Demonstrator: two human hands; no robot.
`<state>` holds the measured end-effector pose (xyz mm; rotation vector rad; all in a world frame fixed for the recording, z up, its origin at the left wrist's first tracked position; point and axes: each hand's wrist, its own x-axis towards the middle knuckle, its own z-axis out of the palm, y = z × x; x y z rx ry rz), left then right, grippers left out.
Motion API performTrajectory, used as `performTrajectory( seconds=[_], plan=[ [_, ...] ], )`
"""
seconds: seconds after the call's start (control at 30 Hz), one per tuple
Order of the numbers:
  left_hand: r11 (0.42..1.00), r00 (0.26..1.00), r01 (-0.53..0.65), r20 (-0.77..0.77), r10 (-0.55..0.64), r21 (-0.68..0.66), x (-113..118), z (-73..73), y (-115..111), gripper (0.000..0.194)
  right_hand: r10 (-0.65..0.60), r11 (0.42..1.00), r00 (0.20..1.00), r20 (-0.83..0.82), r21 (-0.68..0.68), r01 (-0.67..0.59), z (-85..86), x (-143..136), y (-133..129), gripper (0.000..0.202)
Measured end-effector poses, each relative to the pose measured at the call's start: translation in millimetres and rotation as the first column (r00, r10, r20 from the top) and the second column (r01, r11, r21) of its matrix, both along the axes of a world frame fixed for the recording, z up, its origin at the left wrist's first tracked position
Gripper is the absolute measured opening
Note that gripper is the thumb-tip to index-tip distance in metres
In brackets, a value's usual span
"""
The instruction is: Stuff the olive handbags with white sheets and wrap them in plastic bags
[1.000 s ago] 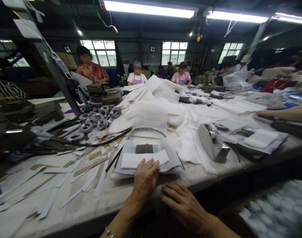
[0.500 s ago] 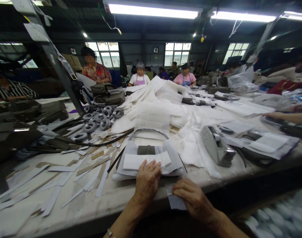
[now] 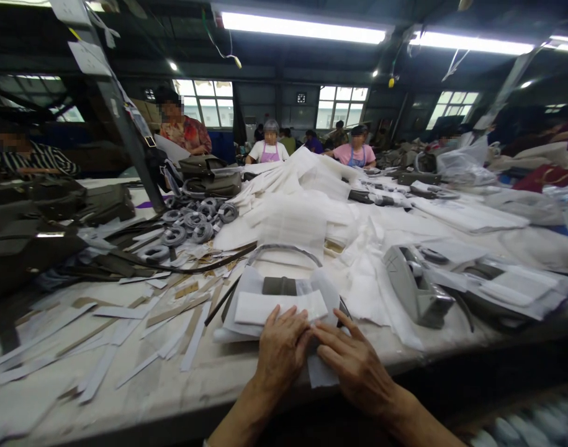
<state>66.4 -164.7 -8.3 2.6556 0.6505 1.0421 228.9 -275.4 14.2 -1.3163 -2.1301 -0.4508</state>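
Observation:
In front of me on the table lies a dark olive bag [image 3: 280, 285], partly covered by thin white wrapping sheets, with its grey-wrapped handle [image 3: 290, 248] arching away from me. A folded white foam pad [image 3: 260, 308] rests across it. My left hand [image 3: 284, 344] lies on the pad's near edge with fingers stretched out, pressing down. Close against it, my right hand [image 3: 351, 357] has its fingers extended and apart at the pad's near right corner. A small white sheet [image 3: 321, 371] hangs at the table edge, partly under my right hand.
A grey tape dispenser [image 3: 416, 292] stands to the right, with another partly wrapped bag [image 3: 511, 285] beyond it. White foam sheets [image 3: 293, 211] are heaped behind. Paper strips [image 3: 120, 326], grey coils [image 3: 195, 220] and a metal post [image 3: 120, 112] are at left. Several people work farther back.
My right hand has moved up and left from the small sheet at the table edge to beside my left hand. My left hand stays on the foam pad. The view has shifted slightly.

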Motion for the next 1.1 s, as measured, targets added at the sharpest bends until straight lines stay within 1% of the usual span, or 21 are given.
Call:
performTrajectory(
  seconds=[0.07,0.13,0.2,0.3,0.37,0.47,0.57,0.63,0.7,0.73,0.8,0.87,0.93,1.0,1.03,1.1],
  plan=[
    [0.999,1.000,-0.022,-0.002,0.022,0.025,3.6,-1.6,-1.8,0.016,-0.032,0.999,0.999,0.011,0.039,0.031,3.2,-2.6,-6.2,0.031],
    [0.997,0.999,-0.041,0.010,0.040,0.066,6.5,-5.5,-3.5,0.017,-0.037,0.998,0.999,0.030,0.057,0.035,10.0,-6.9,-8.2,0.030],
    [0.993,0.998,-0.053,0.038,0.049,0.106,8.4,-11.1,-4.7,0.019,0.011,0.999,0.999,0.037,0.047,-0.013,19.0,-13.4,-5.5,0.032],
    [0.986,0.993,-0.059,0.114,0.042,0.153,10.7,-20.8,-5.3,0.024,0.131,0.991,0.991,0.001,0.006,-0.131,30.9,-24.0,2.4,0.037],
    [0.981,0.984,-0.069,0.172,0.038,0.180,12.2,-26.0,-5.2,0.025,0.157,0.986,0.987,-0.037,-0.046,-0.158,35.0,-26.9,6.3,0.037],
    [0.985,0.980,-0.072,0.194,0.041,0.157,11.5,-26.7,-5.2,0.023,0.094,0.985,0.987,-0.130,-0.135,-0.111,35.7,-19.7,9.1,0.034],
    [0.995,0.993,-0.010,0.121,-0.002,0.102,5.1,-17.1,-6.4,0.024,-0.009,0.975,0.969,-0.246,-0.216,-0.046,35.9,-5.2,13.9,0.032],
    [0.996,0.997,0.027,0.067,-0.032,0.081,0.0,-8.2,-7.2,0.025,-0.091,0.942,0.948,-0.305,-0.334,-0.017,38.5,2.8,20.5,0.026],
    [0.998,0.999,0.025,0.044,-0.028,0.058,-2.5,-1.4,-7.2,0.031,-0.209,0.878,0.922,-0.326,-0.478,0.030,42.8,8.1,29.3,0.019],
    [0.999,0.999,0.011,0.047,-0.014,0.051,-2.1,0.2,-7.0,0.034,-0.271,0.840,0.908,-0.319,-0.538,0.062,45.0,10.0,34.1,0.018],
    [0.998,0.997,-0.025,0.075,0.021,0.053,1.9,-0.7,-6.3,0.030,-0.366,0.774,0.885,-0.287,-0.623,0.118,48.8,13.2,44.2,0.019],
    [0.997,0.992,-0.056,0.113,0.050,0.059,8.5,-5.9,-6.0,0.021,-0.396,0.735,0.880,-0.263,-0.664,0.132,50.3,16.1,54.4,0.021],
    [0.995,0.983,-0.089,0.163,0.079,0.053,15.2,-12.2,-6.3,0.016,-0.390,0.734,0.888,-0.244,-0.665,0.140,49.3,19.4,64.4,0.018],
    [0.991,0.973,-0.122,0.203,0.110,0.048,19.5,-16.4,-6.6,0.017,-0.393,0.732,0.895,-0.212,-0.661,0.164,46.8,23.5,73.9,0.013],
    [0.989,0.970,-0.136,0.211,0.122,0.051,20.3,-17.0,-6.5,0.018,-0.403,0.715,0.893,-0.200,-0.677,0.171,45.4,25.8,78.3,0.012],
    [0.986,0.971,-0.145,0.202,0.127,0.079,18.9,-15.8,-5.4,0.019,-0.440,0.644,0.877,-0.195,-0.749,0.157,42.9,30.6,86.1,0.011]
  ],
)
